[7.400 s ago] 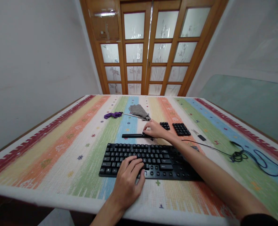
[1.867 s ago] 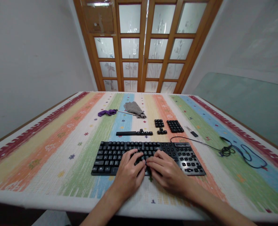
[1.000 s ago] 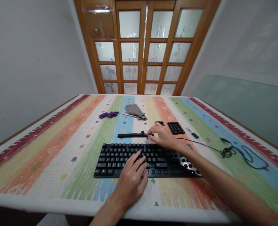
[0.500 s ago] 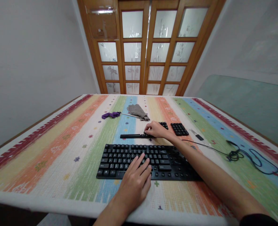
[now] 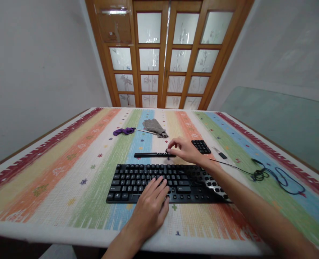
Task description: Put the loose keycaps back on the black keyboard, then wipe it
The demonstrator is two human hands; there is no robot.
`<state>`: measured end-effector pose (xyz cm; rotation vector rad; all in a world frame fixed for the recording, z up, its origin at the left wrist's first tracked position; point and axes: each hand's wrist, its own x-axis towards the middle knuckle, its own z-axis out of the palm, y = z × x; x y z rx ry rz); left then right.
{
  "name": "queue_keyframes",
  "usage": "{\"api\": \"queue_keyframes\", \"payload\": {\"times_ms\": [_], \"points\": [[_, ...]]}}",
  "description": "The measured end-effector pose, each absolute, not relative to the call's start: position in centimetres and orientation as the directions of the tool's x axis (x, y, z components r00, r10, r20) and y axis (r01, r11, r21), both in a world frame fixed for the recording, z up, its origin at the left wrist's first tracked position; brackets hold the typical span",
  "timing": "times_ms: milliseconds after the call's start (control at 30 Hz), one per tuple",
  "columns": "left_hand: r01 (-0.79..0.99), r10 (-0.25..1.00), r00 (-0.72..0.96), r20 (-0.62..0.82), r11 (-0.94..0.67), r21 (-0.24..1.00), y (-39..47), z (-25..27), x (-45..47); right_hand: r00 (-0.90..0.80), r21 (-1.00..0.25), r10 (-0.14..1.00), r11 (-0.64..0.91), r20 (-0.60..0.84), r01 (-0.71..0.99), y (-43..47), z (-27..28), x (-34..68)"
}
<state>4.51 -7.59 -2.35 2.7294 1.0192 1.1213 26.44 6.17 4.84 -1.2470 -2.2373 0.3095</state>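
Note:
A black keyboard (image 5: 148, 180) lies crosswise before me, with letter keycaps in place on its left and middle. Its right part shows bare key sockets, partly hidden by my right forearm. My left hand (image 5: 152, 207) rests flat on the lower middle keys, fingers stretched out. Behind the keyboard, my right hand (image 5: 185, 149) pinches a small black keycap (image 5: 167, 151) between thumb and fingertips, at the end of a row of loose keycaps. That row holds a long space bar (image 5: 145, 155) and several small caps; my hand hides its right end.
A block of loose black keycaps (image 5: 201, 146) lies beyond my right wrist. Right of it are a small black-handled tool (image 5: 222, 155) and a coiled cable (image 5: 260, 175). Farther back lie a grey cloth (image 5: 154, 126) and a purple cloth (image 5: 123, 131) on a thin stick. A striped cloth covers the table (image 5: 54, 187).
My right hand has shifted a little to the right along the keycap row and now covers a cluster of caps seen before. The left hand stays on the keys. The view has turned slightly.

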Motion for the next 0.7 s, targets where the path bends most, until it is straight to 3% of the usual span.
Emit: {"api": "queue_keyframes", "payload": {"times_ms": [233, 433, 700], "points": [[0.583, 0.6, 0.494, 0.629, -0.765, 0.272, -7.7, -2.4, 4.5, -0.511, -0.561, 0.752, 0.655, 0.417, 0.506, -1.8, 3.3, 27.0], [0.582, 0.617, 0.454, 0.643, -0.752, 0.31, -7.7, -2.3, 4.5, -0.597, -0.5, 0.635, 0.766, 0.491, 0.404, -4.2, 1.9, 26.9], [0.572, 0.615, 0.421, 0.667, -0.751, 0.331, -7.7, -2.5, 4.5, -0.643, -0.437, 0.581, 0.809, 0.498, 0.393, -4.7, 0.7, 26.6]]}}
